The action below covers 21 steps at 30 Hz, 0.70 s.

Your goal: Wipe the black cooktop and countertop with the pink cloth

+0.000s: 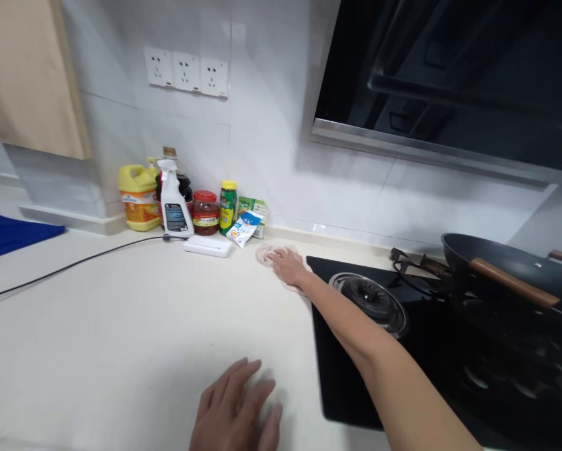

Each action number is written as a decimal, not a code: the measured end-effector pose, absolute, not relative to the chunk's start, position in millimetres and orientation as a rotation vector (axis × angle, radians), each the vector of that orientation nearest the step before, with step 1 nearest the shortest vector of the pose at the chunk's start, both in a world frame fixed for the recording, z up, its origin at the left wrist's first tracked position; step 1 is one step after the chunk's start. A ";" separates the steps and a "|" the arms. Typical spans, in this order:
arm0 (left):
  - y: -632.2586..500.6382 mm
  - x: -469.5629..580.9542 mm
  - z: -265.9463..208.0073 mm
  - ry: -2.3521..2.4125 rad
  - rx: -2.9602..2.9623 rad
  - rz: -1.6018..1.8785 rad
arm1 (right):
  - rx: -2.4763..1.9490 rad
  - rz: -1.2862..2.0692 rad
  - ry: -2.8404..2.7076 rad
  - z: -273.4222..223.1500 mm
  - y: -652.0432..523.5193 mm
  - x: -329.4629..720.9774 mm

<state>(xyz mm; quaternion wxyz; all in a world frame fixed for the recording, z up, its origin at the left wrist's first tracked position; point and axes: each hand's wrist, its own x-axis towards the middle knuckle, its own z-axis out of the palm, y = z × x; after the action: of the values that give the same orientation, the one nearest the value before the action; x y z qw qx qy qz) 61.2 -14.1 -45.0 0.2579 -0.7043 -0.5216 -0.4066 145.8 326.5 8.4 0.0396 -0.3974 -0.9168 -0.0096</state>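
Observation:
My right hand reaches far across the white countertop and presses down on a pale pink cloth. The cloth is bunched under its fingers and palm, between the wall and the corner of the black stove. Close to me, my left hand hovers over the counter with its fingers apart, holding nothing. Beyond the right hand, a blue and white packet leans by a green bottle with a yellow cap.
A red-lidded jar, a white spray bottle and a yellow jug line the wall. In front lies a white power strip with a black cord. A wok rests on the stove below a black range hood.

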 end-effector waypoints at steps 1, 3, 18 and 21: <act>-16.8 64.8 -42.1 -1.430 -1.898 -1.138 | -1.177 -0.020 -2.822 7.7 311.7 144.3; -21.3 71.5 -38.5 -1.463 -1.866 -1.193 | -1.106 0.016 -2.841 6.7 283.6 148.3; -26.0 77.2 -32.4 -1.986 -1.624 -1.677 | -0.580 -0.090 -2.764 -0.5 67.3 216.5; -25.0 76.3 -30.1 -2.022 -1.549 -1.752 | -0.549 -0.095 -2.718 -2.4 40.8 225.7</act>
<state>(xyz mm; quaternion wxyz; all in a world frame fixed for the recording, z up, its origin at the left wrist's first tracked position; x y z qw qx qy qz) 76.3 -25.0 -30.1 0.0248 -0.5009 -0.6539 -0.5665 225.7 40.8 -2.4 0.1827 -0.1945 -0.9631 -0.0338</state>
